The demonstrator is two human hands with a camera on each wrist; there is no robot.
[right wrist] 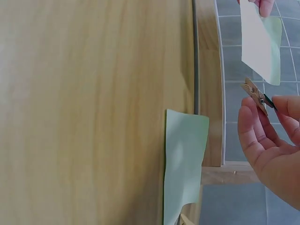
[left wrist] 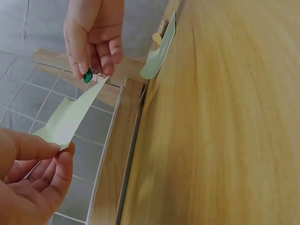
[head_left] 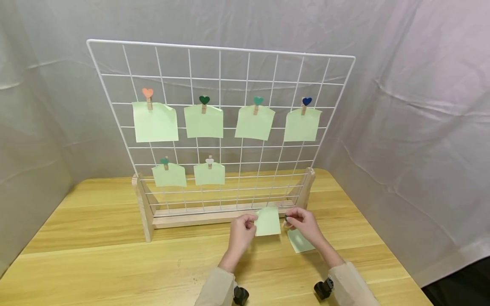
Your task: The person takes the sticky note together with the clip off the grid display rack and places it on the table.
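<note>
My left hand (head_left: 242, 233) pinches a pale green paper note (head_left: 268, 222) by its left edge, in front of the grid's wooden base. Just right of the note, my right hand (head_left: 305, 226) pinches a small wooden clothespin (right wrist: 255, 95) between thumb and fingers. A dark green decoration (left wrist: 88, 75) is fixed to that clothespin. In the right wrist view the clothespin and the held note are a little apart. Under my right hand another green note (head_left: 300, 241) lies on the table, with a second clothespin (left wrist: 162, 29) beside it, bearing a yellowish decoration.
A white wire grid (head_left: 220, 91) stands in a wooden base (head_left: 191, 219) on the wooden table (head_left: 115, 272). Several green notes (head_left: 155, 123) hang there in two rows from heart-topped clothespins (head_left: 204, 104). Grey cloth (head_left: 402, 127) hangs behind and at the sides.
</note>
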